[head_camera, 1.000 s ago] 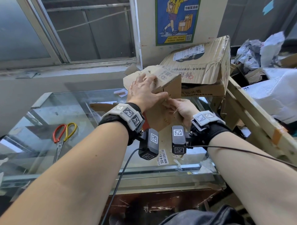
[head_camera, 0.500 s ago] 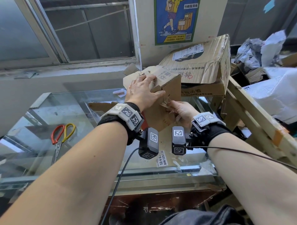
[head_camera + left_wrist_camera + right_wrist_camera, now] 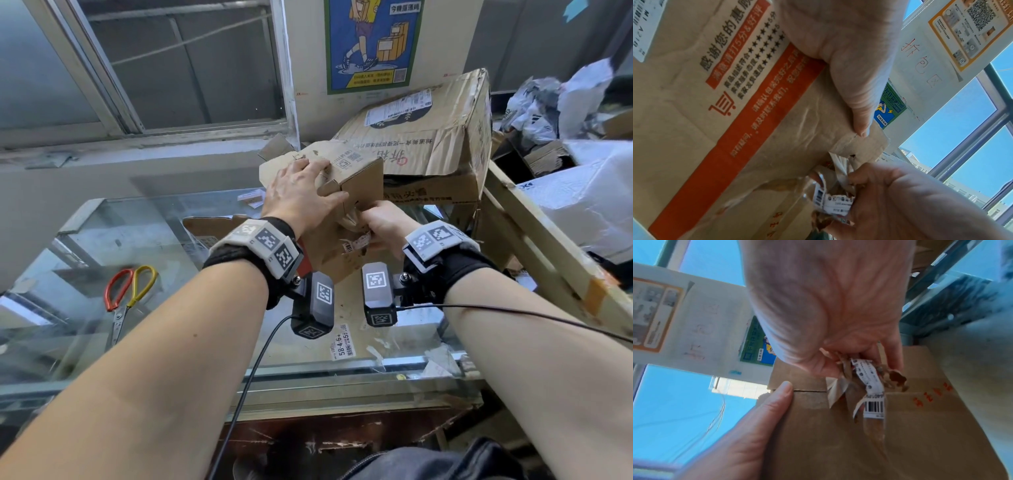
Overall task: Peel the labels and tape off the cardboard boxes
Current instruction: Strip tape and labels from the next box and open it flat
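Cardboard box (image 3: 346, 192) steadied by left hand (image 3: 301, 195); right hand (image 3: 387, 222) pinches half-peeled label (image 3: 871, 386); bigger box (image 3: 428, 137) remains labelled.

Matt creased cardboard box (image 3: 346, 260); torn paper label (image 3: 872, 391); glossy glass tabletop (image 3: 171, 246).

Daylit sorting room: a metal-framed sliding window (image 3: 144, 68) over a grey sill, a blue cartoon courier poster (image 3: 371, 44) on a pale pillar, a glass-topped counter (image 3: 85, 274), a wooden frame (image 3: 534, 240) at right
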{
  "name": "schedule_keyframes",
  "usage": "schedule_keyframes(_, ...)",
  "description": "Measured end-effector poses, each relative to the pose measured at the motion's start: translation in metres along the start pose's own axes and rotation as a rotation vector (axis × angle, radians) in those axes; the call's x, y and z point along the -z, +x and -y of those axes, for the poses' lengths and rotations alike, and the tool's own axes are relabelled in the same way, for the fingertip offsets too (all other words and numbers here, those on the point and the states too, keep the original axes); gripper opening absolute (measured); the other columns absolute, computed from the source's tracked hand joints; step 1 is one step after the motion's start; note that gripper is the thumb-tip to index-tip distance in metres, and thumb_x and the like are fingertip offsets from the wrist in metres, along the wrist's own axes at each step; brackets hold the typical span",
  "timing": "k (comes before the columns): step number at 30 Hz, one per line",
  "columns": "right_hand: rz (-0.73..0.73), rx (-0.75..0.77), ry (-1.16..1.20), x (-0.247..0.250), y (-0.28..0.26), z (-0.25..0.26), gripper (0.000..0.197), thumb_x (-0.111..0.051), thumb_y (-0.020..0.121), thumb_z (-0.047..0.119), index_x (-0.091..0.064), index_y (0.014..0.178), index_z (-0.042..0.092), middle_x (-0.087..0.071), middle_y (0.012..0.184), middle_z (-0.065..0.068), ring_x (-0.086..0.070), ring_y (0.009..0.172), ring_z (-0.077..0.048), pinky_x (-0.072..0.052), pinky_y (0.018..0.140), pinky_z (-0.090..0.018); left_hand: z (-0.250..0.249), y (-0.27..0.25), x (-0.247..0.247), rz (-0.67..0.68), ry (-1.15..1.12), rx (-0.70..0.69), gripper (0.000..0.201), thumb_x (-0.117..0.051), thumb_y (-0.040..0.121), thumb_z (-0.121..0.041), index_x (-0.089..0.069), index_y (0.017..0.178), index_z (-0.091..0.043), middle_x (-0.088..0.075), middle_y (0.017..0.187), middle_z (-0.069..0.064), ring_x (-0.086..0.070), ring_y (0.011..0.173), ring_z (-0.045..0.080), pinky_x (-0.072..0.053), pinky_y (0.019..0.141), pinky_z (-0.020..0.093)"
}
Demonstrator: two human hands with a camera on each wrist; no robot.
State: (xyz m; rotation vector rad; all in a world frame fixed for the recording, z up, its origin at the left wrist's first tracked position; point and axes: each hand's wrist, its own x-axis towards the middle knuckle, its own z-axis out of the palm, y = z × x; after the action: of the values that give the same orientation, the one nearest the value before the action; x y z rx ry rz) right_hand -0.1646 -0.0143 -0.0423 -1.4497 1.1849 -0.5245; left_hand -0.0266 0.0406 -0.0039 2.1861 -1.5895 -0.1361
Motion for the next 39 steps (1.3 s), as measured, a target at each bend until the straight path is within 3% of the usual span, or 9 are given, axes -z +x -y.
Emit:
schedule_keyframes(2,0.015,-0.036,0.172,-0.001,-0.002,0.001,0.020,-0.052,0.085,0.000,-0.062,0.102,-0.002,-0.065,0.096,-0.022,-0.064,0.085,-0.033,-0.052,0.082,-0.050,0.000,0.000,0.000,0.001,0.003,0.003,0.066,-0.059,0.084,-0.060,-0.036,0.143,-0.040,-0.029,0.155,-0.002,-0.024,0.142,0.021,-0.023,0.113,0.040)
schedule_keyframes(5,0.044,-0.122,0.268,-0.006,-0.005,0.005,0.015,-0.046,0.084,0.001,-0.060,0.082,0.001,-0.059,0.075,-0.020,-0.058,0.066,-0.031,-0.049,0.068,-0.041,-0.001,0.000,0.000,-0.002,0.009,0.008,0.066,-0.058,0.084,-0.061,-0.036,0.143,-0.040,-0.029,0.155,-0.004,-0.024,0.141,0.021,-0.024,0.112,0.040)
schedule_keyframes(8,0.081,-0.123,0.218,-0.006,0.001,0.007,0.017,-0.046,0.076,0.016,-0.059,0.083,0.008,-0.055,0.079,-0.017,-0.054,0.077,-0.034,-0.045,0.071,-0.045,0.000,0.000,0.000,-0.006,0.007,0.008,0.066,-0.058,0.085,-0.060,-0.036,0.143,-0.040,-0.029,0.155,-0.004,-0.024,0.142,0.021,-0.024,0.112,0.040)
schedule_keyframes(12,0.184,-0.151,0.336,-0.002,-0.004,0.002,0.024,-0.051,0.089,0.032,-0.059,0.083,0.010,-0.061,0.071,-0.010,-0.059,0.057,-0.023,-0.052,0.057,-0.031,0.001,0.000,-0.001,-0.007,0.013,0.001,0.066,-0.057,0.085,-0.061,-0.036,0.143,-0.039,-0.029,0.155,-0.002,-0.024,0.141,0.022,-0.022,0.113,0.040)
schedule_keyframes(14,0.196,-0.077,0.320,0.004,0.000,-0.009,0.029,-0.063,0.088,0.035,-0.067,0.093,0.007,-0.069,0.078,-0.005,-0.064,0.060,-0.015,-0.052,0.054,-0.026,0.001,0.001,-0.001,-0.006,0.012,0.002,0.066,-0.057,0.085,-0.061,-0.036,0.143,-0.039,-0.029,0.155,-0.002,-0.025,0.141,0.022,-0.022,0.113,0.040)
schedule_keyframes(18,0.217,-0.020,0.323,0.007,0.000,-0.019,0.017,-0.059,0.093,0.021,-0.064,0.094,0.005,-0.052,0.043,0.007,-0.044,0.033,-0.002,-0.037,0.036,-0.016,0.001,0.001,0.000,0.007,0.014,0.002,0.067,-0.057,0.085,-0.061,-0.035,0.144,-0.039,-0.028,0.155,-0.002,-0.024,0.141,0.023,-0.022,0.113,0.041)
schedule_keyframes(23,0.210,-0.008,0.304,0.003,0.002,-0.020,0.020,-0.056,0.095,0.022,-0.064,0.086,0.007,-0.062,0.061,-0.001,-0.050,0.052,-0.017,-0.047,0.051,-0.027,0.001,0.001,0.001,0.008,0.005,-0.001,0.067,-0.058,0.085,-0.061,-0.035,0.144,-0.040,-0.028,0.156,-0.003,-0.023,0.142,0.022,-0.022,0.113,0.041)
schedule_keyframes(27,0.263,-0.032,0.387,0.003,0.001,-0.017,0.019,-0.049,0.098,0.017,-0.059,0.084,0.007,-0.051,0.066,-0.006,-0.045,0.044,-0.014,-0.040,0.044,-0.023,0.001,0.001,0.001,0.008,0.011,-0.004,0.067,-0.058,0.084,-0.062,-0.036,0.143,-0.040,-0.029,0.155,-0.002,-0.024,0.142,0.022,-0.022,0.113,0.041)
schedule_keyframes(39,0.278,-0.064,0.456,0.008,-0.001,-0.024,0.011,-0.051,0.093,0.011,-0.059,0.089,0.005,-0.053,0.067,-0.004,-0.045,0.063,-0.016,-0.037,0.060,-0.026,0.002,0.003,0.000,0.011,0.014,-0.006,0.065,-0.057,0.085,-0.061,-0.036,0.143,-0.040,-0.028,0.155,-0.003,-0.024,0.141,0.023,-0.022,0.113,0.041)
